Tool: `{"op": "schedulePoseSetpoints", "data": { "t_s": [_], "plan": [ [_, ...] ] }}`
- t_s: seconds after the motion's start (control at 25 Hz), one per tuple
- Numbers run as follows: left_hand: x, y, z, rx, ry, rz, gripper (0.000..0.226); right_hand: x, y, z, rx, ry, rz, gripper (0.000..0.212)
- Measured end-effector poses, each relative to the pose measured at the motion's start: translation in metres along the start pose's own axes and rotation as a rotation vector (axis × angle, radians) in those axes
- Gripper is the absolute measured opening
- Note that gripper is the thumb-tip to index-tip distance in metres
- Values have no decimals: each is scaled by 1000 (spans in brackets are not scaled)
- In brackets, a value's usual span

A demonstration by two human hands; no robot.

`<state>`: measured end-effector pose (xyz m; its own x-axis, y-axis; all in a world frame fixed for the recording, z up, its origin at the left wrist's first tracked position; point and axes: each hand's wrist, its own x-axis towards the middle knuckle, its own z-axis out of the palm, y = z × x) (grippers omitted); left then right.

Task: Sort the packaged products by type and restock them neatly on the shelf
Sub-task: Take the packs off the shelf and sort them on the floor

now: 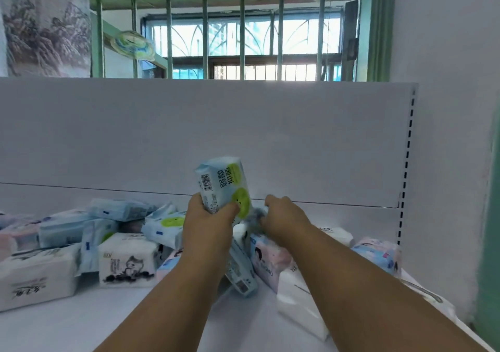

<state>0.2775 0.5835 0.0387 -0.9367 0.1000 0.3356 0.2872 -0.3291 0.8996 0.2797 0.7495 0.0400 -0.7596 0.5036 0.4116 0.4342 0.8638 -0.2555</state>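
Tissue packs lie jumbled across a white shelf point(81, 322) w/ a white back panel point(243, 129). Far left, a white pack point(35, 276) w/ black script sits near the front edge; behind it, pale blue packs point(63, 228) pile toward the back. Next right, a white pack w/ an ink cat drawing point(127, 261) stands upright, touching a blue pack w/ a green dot point(163, 227) behind it. Centre, the left hand point(208, 225) grips a blue-and-green pack point(223, 186) by its lower end, holding it upright above the pile, barcode side facing left. Just right, the right hand point(284, 216) reaches down into the pile, fingers curled; blur hides what, if anything, it holds. Under the hands, a blue pack point(240, 270) leans on a pink pack point(270, 259). Near right, a plain white pack point(300, 303) lies by the forearm; farther right, a pink-and-blue pack point(378, 254) rests close to the slotted upright point(407, 156). A barred window point(243, 40) shows above the panel.
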Motion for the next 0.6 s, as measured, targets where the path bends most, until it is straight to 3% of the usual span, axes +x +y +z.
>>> {"op": "schedulePoseSetpoints", "data": {
  "t_s": [0.12,0.24,0.32,0.44,0.6],
  "plan": [
    [6,6,-9,24,11,54,28,-16,-7,-16,335,242,98,35],
    [1,24,-24,44,36,129,37,-43,-26,-40,995,424,128,33],
    [-5,33,-40,64,70,182,40,-63,-43,-57,1354,455,107,31],
    [-25,46,-92,144,202,235,39,-94,-93,-62,1629,222,28,40],
    [-78,48,-197,328,472,196,38,-168,-181,-28,1807,-283,-22,36]
  ]
}}
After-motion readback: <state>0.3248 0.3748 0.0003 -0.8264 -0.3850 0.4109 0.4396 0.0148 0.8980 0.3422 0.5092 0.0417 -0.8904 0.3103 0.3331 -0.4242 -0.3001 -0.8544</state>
